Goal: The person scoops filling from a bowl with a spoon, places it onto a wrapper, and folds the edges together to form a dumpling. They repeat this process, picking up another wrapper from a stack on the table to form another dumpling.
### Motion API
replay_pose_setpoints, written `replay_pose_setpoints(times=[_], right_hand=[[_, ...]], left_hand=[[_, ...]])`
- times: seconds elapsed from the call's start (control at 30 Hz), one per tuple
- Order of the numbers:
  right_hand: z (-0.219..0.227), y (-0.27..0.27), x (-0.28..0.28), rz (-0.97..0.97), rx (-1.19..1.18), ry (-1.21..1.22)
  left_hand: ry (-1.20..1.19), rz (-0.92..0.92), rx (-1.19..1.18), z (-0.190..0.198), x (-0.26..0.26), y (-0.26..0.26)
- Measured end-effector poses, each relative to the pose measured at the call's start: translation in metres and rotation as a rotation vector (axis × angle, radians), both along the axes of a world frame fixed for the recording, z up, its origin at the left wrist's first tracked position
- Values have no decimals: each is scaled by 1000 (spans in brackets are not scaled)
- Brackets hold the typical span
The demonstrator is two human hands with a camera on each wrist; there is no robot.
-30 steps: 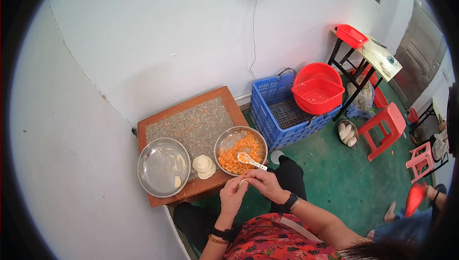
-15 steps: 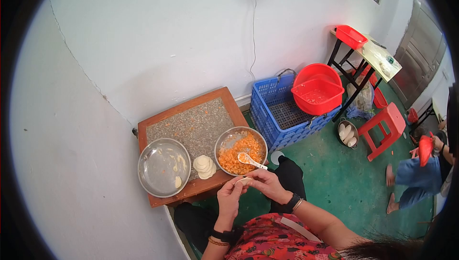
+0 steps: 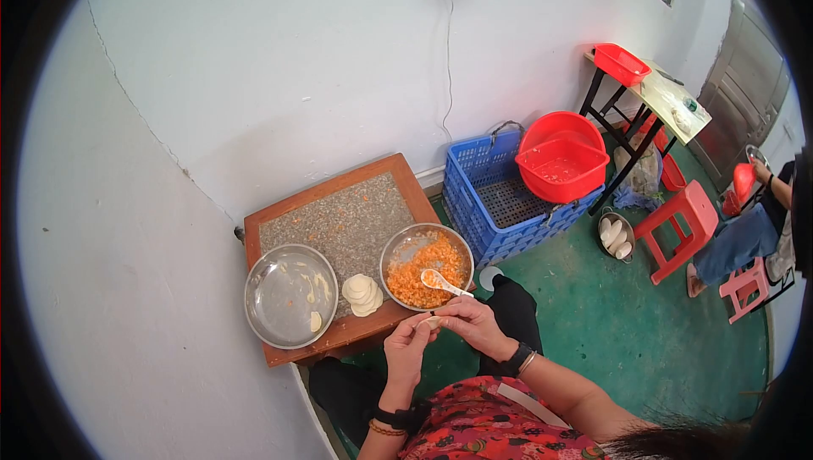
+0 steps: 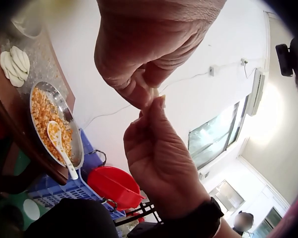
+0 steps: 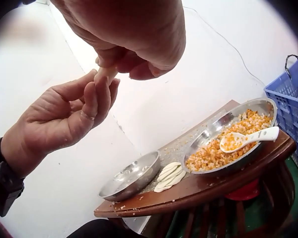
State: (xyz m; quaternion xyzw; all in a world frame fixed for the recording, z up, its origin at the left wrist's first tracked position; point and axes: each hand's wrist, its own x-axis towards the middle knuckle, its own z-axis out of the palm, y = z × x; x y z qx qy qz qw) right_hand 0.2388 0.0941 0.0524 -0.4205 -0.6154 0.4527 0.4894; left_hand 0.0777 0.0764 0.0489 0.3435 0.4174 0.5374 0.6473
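Head view shows us two hands brought together at the near side of a brown wooden table with a speckled stone top (image 3: pixel 318 223): our left hand (image 3: pixel 406 348) and our right hand (image 3: pixel 476 328) pinch a small, pale, seemingly folded piece of dough (image 3: pixel 433 322) between their fingertips. On the table stand a shallow round steel dish (image 3: pixel 275 303), a stack of thin, round, cream-coloured wrappers (image 3: pixel 362 296) and a round steel bowl (image 3: pixel 396 247) of orange-and-white chopped filling (image 3: pixel 415 278), a white spoon (image 3: pixel 447 286) resting in it. Compared with a second ago, a little more of the dough shows between our fingers, while dish, stack and bowl have stayed put; we take this to mean that the same piece is being worked and no fresh wrapper has been drawn. At far right, a person in blue trousers (image 3: pixel 737 244) is now farther off, near a pink plastic stool (image 3: pixel 745 289)

Left wrist view has the fingertips of both hands meeting, the gap narrow, with only a sliver of dough visible; how firmly they press, we cannot tell

Right wrist view puts the dough in both hands' pinch, raised clear of the table, the wrappers lying between dish and bowl; we judge the shaping unfinished
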Motion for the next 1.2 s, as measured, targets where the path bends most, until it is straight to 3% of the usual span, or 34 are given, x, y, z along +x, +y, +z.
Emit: replay_pose_setpoints(times=[0.6,0.7,0.9,1.2], right_hand=[[-1,1,-1,-10,68,-86],[-7,-2,-4,47,-183,217],[4,3,-3,75,-18,-36],[11,1,-5,63,19,-38]], left_hand=[[35,12,70,0,-1,-1],[54,24,50,2,-2,-1],[39,19,54,-1,-1,-1],[-20,37,63,4,3,-4]])
